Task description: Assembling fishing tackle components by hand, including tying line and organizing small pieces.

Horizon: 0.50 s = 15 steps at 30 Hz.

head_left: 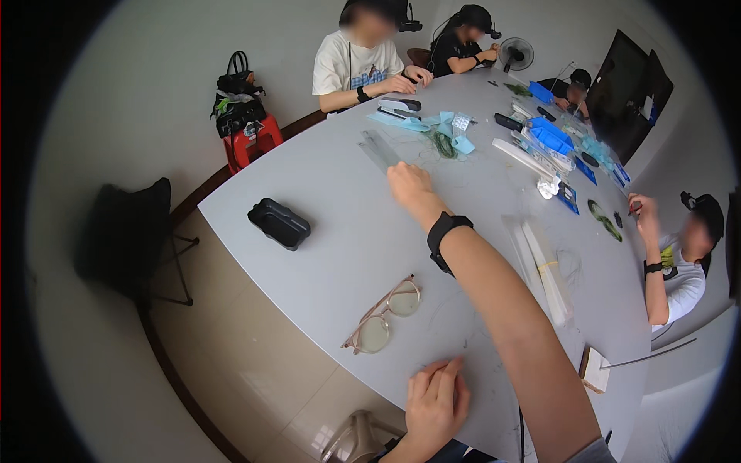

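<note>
My right arm stretches far across the grey table, a black band round its wrist. My right hand (411, 187) is closed at the near end of a clear, flat plastic sleeve (376, 148), its fingertips partly hidden. Close to the table's near edge, my left hand (436, 403) has its fingers bent and pressed together; what they hold, if anything, is too small to tell. A tiny dark curved piece (465, 344) lies just beyond it. Between my hands rest eyeglasses with thin pinkish frames (387, 312). Fine dark threads are scattered beside my right forearm.
A black open box (279, 224) sits at the left edge. Right of my arm lies a banded bundle of long clear sleeves (546, 274). Farther back are a stapler (399, 107), green thread (443, 144) and blue trays (550, 135). Several people sit round the table.
</note>
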Motion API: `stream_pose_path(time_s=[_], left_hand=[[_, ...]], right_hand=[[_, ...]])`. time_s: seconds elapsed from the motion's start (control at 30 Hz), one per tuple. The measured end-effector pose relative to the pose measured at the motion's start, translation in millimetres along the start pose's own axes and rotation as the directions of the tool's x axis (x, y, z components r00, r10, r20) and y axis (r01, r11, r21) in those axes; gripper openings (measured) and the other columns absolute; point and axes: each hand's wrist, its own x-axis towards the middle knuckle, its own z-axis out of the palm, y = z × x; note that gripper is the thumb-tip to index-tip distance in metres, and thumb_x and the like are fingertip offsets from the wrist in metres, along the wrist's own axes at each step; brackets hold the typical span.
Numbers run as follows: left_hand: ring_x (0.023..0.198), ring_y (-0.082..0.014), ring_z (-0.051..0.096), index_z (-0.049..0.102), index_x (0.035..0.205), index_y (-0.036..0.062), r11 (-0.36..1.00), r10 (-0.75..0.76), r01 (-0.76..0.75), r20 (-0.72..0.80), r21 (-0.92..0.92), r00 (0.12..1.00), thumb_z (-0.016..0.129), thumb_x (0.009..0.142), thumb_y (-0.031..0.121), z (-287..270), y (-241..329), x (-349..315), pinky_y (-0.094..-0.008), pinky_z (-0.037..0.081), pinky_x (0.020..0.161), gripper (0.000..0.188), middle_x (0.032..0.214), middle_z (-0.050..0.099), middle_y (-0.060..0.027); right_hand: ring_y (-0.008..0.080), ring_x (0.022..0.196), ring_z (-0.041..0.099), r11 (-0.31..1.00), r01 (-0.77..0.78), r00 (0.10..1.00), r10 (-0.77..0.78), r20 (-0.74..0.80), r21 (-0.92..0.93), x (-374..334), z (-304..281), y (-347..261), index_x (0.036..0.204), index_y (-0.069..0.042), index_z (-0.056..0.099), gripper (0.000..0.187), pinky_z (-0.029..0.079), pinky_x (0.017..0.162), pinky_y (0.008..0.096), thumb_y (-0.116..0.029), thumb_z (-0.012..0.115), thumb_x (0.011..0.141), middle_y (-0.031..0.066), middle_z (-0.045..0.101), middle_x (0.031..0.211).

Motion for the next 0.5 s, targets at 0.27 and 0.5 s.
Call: stream_pose_path(time_s=[0.27,0.5], left_hand=[[0.088,-0.0258,0.054,0.058,0.102,0.0005,1.0,0.018,-0.02,0.067,0.022,0.998,0.059,0.073,-0.005,-2.0,-4.1,3.6,-0.0345,0.043,0.076,0.03,0.089,0.063,-0.0067],[0.091,-0.0254,0.053,0.057,0.104,-0.001,0.994,0.096,-0.095,-0.009,0.048,0.995,0.056,0.076,-0.005,6.9,-0.7,5.7,-0.0371,0.042,0.078,0.028,0.088,0.063,-0.0067]], right_hand=[[0.0347,0.097,0.06,0.963,0.099,0.992,-0.077,-0.098,0.249,-37.3,-101.2,8.4,0.096,-0.001,0.063,0.047,0.048,0.079,0.0454,-0.043,0.042,0.091,0.0205,0.062,0.099],[0.0291,0.082,0.065,0.995,0.099,0.983,-0.098,-0.157,0.0,-111.7,-240.9,76.7,0.086,-0.002,0.068,0.031,0.051,0.065,0.0398,-0.03,0.055,0.078,0.0162,0.066,0.089]])
